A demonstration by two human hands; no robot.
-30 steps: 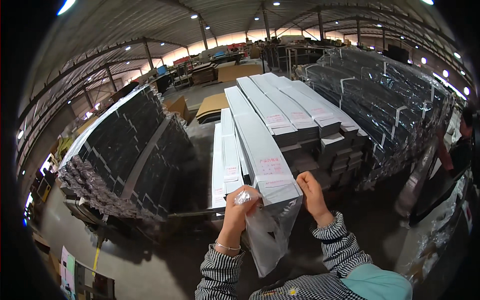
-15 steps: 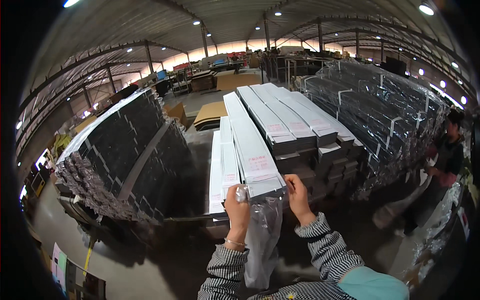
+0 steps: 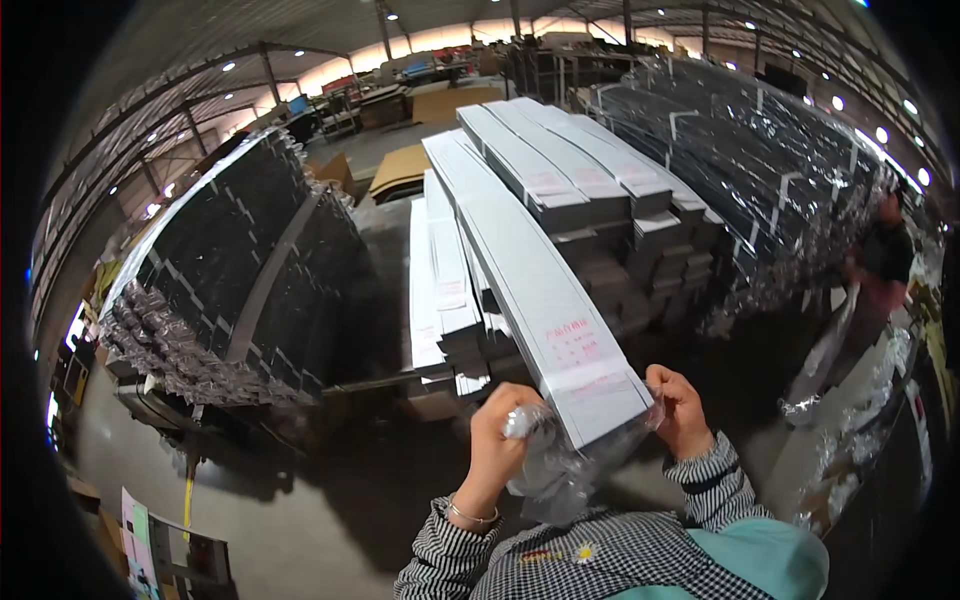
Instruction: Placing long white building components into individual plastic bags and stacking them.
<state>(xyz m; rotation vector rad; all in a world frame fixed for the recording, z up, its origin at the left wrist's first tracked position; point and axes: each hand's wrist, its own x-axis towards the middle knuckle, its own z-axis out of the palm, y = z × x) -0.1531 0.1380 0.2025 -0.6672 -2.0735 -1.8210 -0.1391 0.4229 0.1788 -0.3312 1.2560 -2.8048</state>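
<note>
A long, flat white bundle of strips (image 3: 540,295) with red print juts toward me off the stacks, slanting down to the right. Around its near end sits a clear plastic bag (image 3: 560,480), crumpled and hanging below. My left hand (image 3: 498,440), with a bracelet at the wrist, is closed on bunched plastic to the left of that end. At the bundle's right corner my right hand (image 3: 682,412) pinches the bag's edge. Whether its fingers also touch the bundle I cannot tell. Narrower white bundles (image 3: 448,270) lie just to the left.
More white-topped bundles (image 3: 560,160) are stacked behind. A plastic-wrapped dark stack (image 3: 740,170) stands at right, another dark stack (image 3: 230,270) at left. Brown cardboard sheets (image 3: 398,172) lie between. A person (image 3: 875,260) stands at far right beside crumpled plastic film (image 3: 850,430).
The bundle's near end has come toward me and to the right, sticking out farther from the stack. Both hands moved with it, spreading slightly; the bag is bunched up nearer my body. My view has tilted down.
</note>
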